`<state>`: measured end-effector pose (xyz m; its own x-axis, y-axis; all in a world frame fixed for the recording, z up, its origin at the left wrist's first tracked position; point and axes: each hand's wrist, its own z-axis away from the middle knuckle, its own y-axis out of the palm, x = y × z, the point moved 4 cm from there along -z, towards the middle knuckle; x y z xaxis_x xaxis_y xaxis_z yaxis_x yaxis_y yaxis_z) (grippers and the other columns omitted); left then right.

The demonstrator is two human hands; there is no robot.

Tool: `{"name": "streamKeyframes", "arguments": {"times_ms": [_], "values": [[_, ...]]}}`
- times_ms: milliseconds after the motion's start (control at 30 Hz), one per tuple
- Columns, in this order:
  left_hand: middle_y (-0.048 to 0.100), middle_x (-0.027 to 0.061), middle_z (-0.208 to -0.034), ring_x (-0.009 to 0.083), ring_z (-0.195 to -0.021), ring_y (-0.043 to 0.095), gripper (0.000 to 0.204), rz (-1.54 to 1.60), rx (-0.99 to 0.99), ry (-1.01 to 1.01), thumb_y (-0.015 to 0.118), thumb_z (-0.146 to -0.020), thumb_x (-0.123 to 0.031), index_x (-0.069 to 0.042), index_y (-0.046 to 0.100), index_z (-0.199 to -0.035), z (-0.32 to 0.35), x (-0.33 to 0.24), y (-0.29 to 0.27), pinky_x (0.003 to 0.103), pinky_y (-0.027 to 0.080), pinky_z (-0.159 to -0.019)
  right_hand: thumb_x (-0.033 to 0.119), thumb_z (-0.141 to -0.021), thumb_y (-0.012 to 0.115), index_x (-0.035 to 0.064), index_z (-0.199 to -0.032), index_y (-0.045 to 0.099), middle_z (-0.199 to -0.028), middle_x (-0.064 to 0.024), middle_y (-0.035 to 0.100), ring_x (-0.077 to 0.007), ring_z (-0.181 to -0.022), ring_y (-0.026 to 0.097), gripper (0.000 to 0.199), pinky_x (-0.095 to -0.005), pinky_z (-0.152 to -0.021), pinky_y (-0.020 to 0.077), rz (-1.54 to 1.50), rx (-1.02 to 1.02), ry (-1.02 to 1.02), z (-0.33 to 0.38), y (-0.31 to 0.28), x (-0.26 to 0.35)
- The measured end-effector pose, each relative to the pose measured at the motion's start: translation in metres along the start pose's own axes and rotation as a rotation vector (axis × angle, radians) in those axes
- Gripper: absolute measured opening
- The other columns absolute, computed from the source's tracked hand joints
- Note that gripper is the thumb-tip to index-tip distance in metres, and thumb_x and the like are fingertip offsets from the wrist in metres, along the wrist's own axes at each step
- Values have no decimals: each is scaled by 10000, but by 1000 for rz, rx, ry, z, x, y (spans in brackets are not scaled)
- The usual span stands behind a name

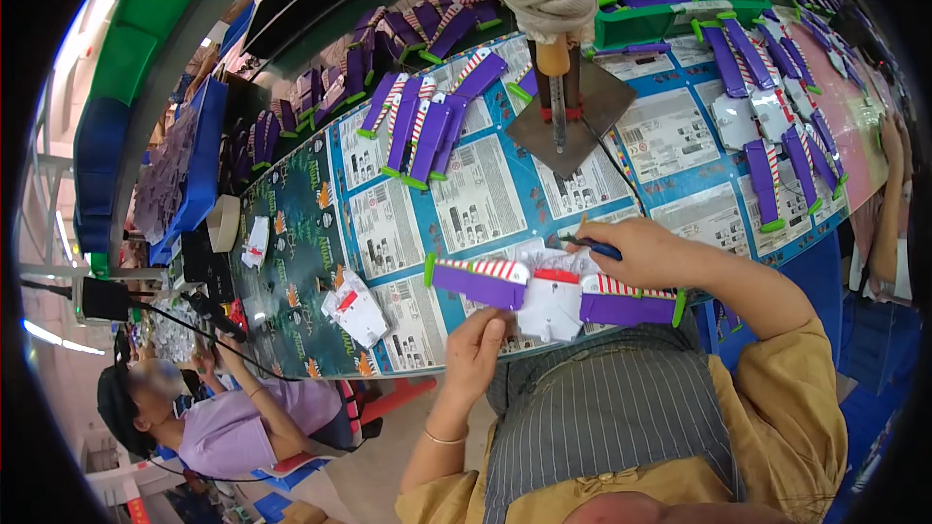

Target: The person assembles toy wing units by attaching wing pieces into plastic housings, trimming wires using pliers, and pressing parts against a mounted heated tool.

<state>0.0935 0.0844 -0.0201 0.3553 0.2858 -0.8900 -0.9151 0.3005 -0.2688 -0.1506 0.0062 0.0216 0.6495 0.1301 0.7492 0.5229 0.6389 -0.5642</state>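
Observation:
A toy wing pack (549,311) lies across the near edge of the table, with a white middle, a red strip and two purple wings that have red-and-white striped edges and green tips. My left hand (476,351) is closed at its lower left side, thumb and fingers gripping the edge by the white middle. Over the pack's upper right, my right hand (636,250) holds a small tool with a dark blue handle (597,248); its tip points left, and its exact kind is unclear. Some white material shows beneath the tool.
Ahead stands a cloth-wrapped post tool (553,58) on a metal base plate (573,116). Purple winged toys (422,131) lie in a cluster at left, more (777,136) at right. White parts (354,309) rest left. A green bin (680,24) stands behind. A co-worker (243,427) sits at left.

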Motion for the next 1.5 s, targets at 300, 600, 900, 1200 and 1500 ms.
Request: {"name": "streamKeyframes", "arguments": {"times_ms": [300,600,900,1200,1500], "values": [[486,128,-1253,265,-1147,487,442,1224,122,-197,413,-936,-354,-49,405,-1257,-32,-20,72,435,388,-966,90,-709,585,88,-1019,528,-741,-132,628,-305,-735,627,315,-425,-636,461,409,-119,-224,8,-6,3],[516,57,-1159,205,-1107,491,396,1042,3,-159,593,-864,-210,-85,440,-1207,-26,-14,80,409,391,-972,79,-670,580,61,-860,548,-743,-113,583,-257,-736,594,194,-389,-659,420,759,-170,-262,10,-15,8],[526,54,-1147,189,-1086,501,365,987,-3,-170,579,-876,-200,-78,454,-1196,-28,-12,80,389,402,-958,103,-697,582,68,-822,558,-726,-72,581,-222,-745,575,133,-383,-717,409,1049,-57,-214,3,-12,27],[572,77,-1100,211,-1047,547,342,1022,-91,-174,568,-881,-222,-54,496,-1170,-37,-19,75,379,441,-920,101,-735,524,35,-863,572,-647,-131,621,-283,-641,637,152,-401,-574,460,714,73,-260,-8,-22,0],[540,139,-1191,289,-1097,531,425,1194,-21,-247,480,-916,-331,-34,462,-1220,-96,-53,70,450,420,-944,103,-718,510,13,-920,573,-768,-187,640,-331,-740,636,230,-440,-647,485,581,8,-87,-37,-47,-30]]}}
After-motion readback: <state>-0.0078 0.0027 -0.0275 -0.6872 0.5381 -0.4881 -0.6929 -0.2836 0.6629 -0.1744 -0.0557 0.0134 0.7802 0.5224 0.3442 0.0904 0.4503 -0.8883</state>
